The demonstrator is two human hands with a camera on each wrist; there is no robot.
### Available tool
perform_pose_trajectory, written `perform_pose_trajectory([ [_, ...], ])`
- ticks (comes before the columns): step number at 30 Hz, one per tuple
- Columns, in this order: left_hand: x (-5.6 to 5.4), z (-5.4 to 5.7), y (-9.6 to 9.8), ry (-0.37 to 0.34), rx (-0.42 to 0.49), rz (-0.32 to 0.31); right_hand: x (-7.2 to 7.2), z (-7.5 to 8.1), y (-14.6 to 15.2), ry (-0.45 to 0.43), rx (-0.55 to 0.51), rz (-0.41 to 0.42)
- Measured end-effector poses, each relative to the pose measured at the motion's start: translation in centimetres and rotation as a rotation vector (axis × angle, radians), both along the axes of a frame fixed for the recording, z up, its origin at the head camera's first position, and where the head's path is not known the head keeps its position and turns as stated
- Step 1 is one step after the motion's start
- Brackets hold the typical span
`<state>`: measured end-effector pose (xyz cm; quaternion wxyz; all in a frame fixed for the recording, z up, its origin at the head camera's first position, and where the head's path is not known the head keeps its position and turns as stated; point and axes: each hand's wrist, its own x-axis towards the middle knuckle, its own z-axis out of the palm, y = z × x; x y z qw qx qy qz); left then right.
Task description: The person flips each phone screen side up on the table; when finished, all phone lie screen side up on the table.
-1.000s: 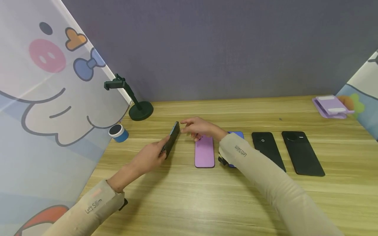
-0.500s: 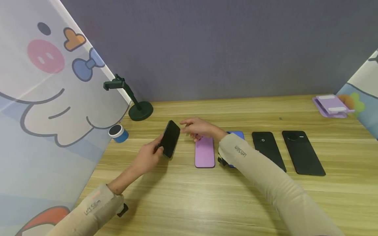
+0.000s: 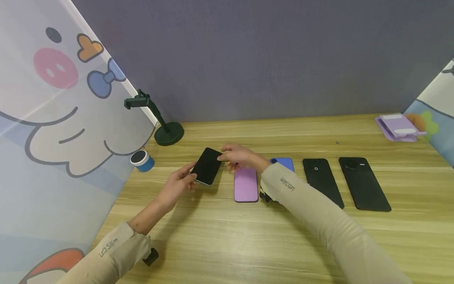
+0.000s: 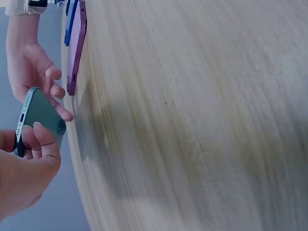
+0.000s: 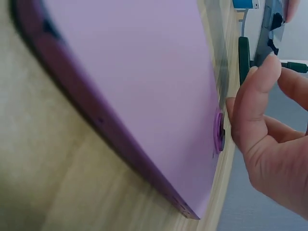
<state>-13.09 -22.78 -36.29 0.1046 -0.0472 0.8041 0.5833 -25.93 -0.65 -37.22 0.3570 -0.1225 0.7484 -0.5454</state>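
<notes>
My left hand (image 3: 176,183) grips a phone (image 3: 207,166) by its lower left edge, thumb at the front and fingers behind. The black screen faces up in the head view; the phone's green back (image 4: 42,113) and camera bump show in the left wrist view. Close at the phone's right edge is my right hand (image 3: 238,156), its thumb tip overlapping that edge and its other fingers loosely bent. Beneath the right hand, a purple phone (image 3: 246,185) lies back up on the table, its upper end partly covered. Its round camera bump (image 5: 219,132) shows in the right wrist view.
Right of the purple phone lie a blue phone (image 3: 285,162), partly under the right sleeve, and two black phones (image 3: 320,179), (image 3: 365,184). A dark green stand (image 3: 169,133) and a blue-white tub (image 3: 142,160) are at left. A purple folding stand (image 3: 398,127) sits back right.
The left hand has turned the phone from edge-on to screen up, nearly flat, bringing it closer to the right hand. The right hand has shifted slightly, its thumb now at the phone's edge.
</notes>
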Motion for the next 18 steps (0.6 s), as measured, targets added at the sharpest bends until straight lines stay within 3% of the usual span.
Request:
perform_pose_trajectory([
  [8,0.26,-0.46,0.15,0.028,0.076,-0.004,0.04,-0.1,0.0,0.005,-0.124,-0.013],
  [13,0.46,-0.78,-0.08,0.029,0.098,-0.042,0.05,-0.05,0.02,0.057,-0.14,-0.012],
  [18,0.46,-0.72,-0.49,0.035,0.082,-0.119,0.02,-0.21,0.02,0.086,-0.155,-0.024],
])
